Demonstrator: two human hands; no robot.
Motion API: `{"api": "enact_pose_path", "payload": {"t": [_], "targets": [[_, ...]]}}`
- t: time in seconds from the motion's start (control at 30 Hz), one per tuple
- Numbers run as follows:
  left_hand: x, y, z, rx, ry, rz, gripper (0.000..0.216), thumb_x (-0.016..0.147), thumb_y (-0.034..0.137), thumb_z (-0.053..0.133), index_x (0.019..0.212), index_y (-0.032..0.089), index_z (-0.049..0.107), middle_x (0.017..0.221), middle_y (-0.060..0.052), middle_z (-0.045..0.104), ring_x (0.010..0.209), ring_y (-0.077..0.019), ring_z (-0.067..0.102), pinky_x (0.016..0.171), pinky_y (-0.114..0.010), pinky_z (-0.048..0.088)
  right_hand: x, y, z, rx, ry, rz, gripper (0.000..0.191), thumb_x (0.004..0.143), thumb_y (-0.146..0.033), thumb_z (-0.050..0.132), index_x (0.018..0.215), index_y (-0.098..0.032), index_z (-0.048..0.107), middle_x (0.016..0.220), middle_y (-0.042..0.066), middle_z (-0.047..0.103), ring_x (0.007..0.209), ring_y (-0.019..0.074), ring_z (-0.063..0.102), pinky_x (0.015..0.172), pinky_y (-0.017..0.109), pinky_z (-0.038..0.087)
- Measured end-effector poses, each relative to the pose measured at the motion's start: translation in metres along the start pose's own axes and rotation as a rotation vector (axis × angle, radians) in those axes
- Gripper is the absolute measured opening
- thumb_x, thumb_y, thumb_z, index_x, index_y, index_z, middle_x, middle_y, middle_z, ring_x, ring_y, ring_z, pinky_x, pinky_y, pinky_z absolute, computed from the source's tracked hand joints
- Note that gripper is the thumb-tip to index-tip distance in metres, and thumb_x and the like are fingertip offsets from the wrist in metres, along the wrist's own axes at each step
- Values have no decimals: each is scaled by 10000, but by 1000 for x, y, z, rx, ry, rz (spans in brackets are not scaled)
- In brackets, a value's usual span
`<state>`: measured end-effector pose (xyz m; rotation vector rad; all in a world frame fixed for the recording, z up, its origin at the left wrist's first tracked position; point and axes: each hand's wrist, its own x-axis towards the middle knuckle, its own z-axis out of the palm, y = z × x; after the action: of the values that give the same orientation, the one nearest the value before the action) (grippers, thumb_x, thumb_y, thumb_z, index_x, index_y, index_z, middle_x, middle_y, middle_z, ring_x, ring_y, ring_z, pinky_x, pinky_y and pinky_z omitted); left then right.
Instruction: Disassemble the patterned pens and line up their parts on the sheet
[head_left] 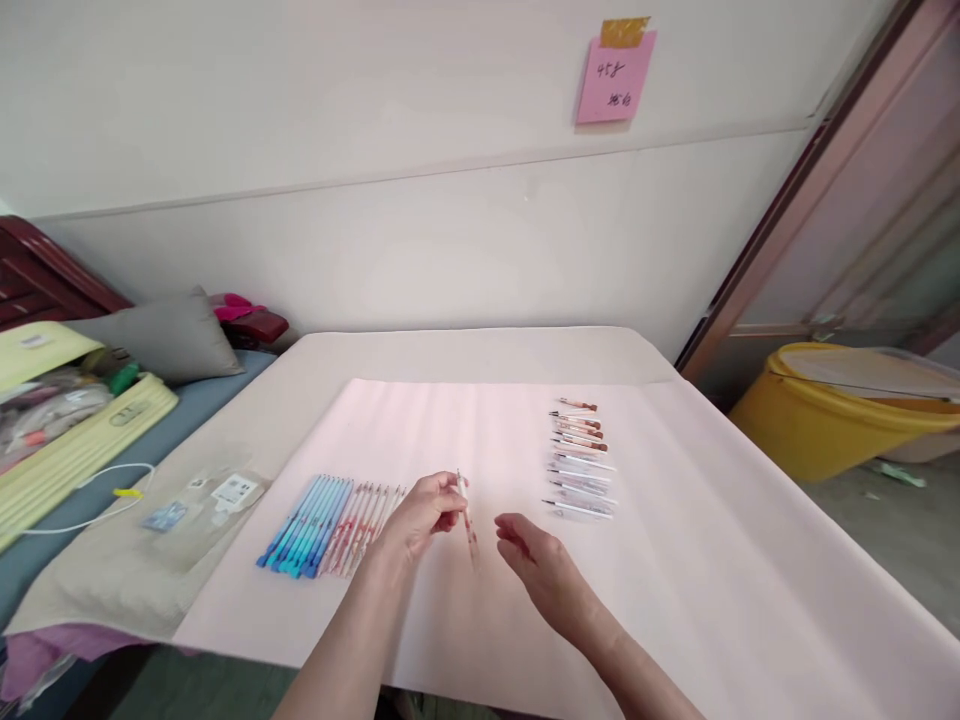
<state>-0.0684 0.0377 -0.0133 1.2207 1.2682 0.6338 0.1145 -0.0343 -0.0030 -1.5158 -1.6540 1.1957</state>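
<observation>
From where I stand, the white and reddish pen [469, 528] looks light and stiff, probably smooth plastic that could slip or roll in dry fingers; I'd judge the narrow tip its most delicate part, so the barrel seems the place to take hold. The left hand [435, 510] does so, thumb and fingers pinching it toward its far end, with the rest slanting back toward the person. The right hand [538, 568] waits just beside, apart from the pen, fingers loosely bent and nothing visible in it. So the pen sits between the two hands, over the pale pink sheet [450, 425] on the table [465, 355]. Patterned pens [358, 530] lie by the left wrist, blue pens [309, 525] beyond them, and a column of pens [581, 480] past the right hand.
</observation>
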Motion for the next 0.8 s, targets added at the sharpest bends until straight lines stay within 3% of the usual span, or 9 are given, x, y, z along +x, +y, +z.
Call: {"api": "enact_pose_path", "payload": {"t": [0.07,0.13,0.2,0.27,0.37,0.57,0.8], "targets": [[-4,7,11,-275,-120,26,270,665,203,619,930,162,586,588,44,484,463,-54,433,478,-185,312,0,-4,1,355,-65,101,259,842,-388,432,949,-192,562,916,53,635,829,164,590,702,273,426],[-8,11,21,-386,-166,31,252,644,199,656,888,157,610,598,31,514,468,-52,445,481,-189,320,0,-4,2,629,-156,176,319,836,-460,424,891,-175,556,782,27,611,604,113,550,551,235,392],[-11,14,30,-481,-169,49,247,668,232,666,897,151,626,698,-20,593,555,-81,523,547,-213,388,0,-3,4,775,-182,215,331,830,-475,430,831,-164,543,608,-35,512,417,52,371,427,202,264],[-11,14,35,-596,-153,77,266,703,267,658,937,143,630,849,-85,640,735,-140,593,677,-261,446,1,-2,7,802,-154,232,283,821,-432,452,769,-164,523,510,-84,374,381,35,199,395,204,145],[-10,12,38,-711,-102,120,264,702,251,673,930,126,626,914,-127,653,888,-200,598,792,-323,456,3,-4,9,656,-61,213,226,814,-361,447,698,-172,493,474,-92,297,411,49,168,404,212,115],[-9,9,43,-649,52,131,225,676,255,692,841,119,620,850,-123,671,821,-200,611,752,-327,462,7,-4,9,117,131,57,288,846,-376,392,629,-190,433,517,-58,347,481,82,293,460,213,222],[-9,8,50,-524,227,78,248,621,323,726,692,141,575,685,-49,632,629,-119,565,612,-241,423,7,13,23,-508,304,-95,291,891,-347,314,691,-192,458,527,-16,464,436,99,319,476,248,146]]}}
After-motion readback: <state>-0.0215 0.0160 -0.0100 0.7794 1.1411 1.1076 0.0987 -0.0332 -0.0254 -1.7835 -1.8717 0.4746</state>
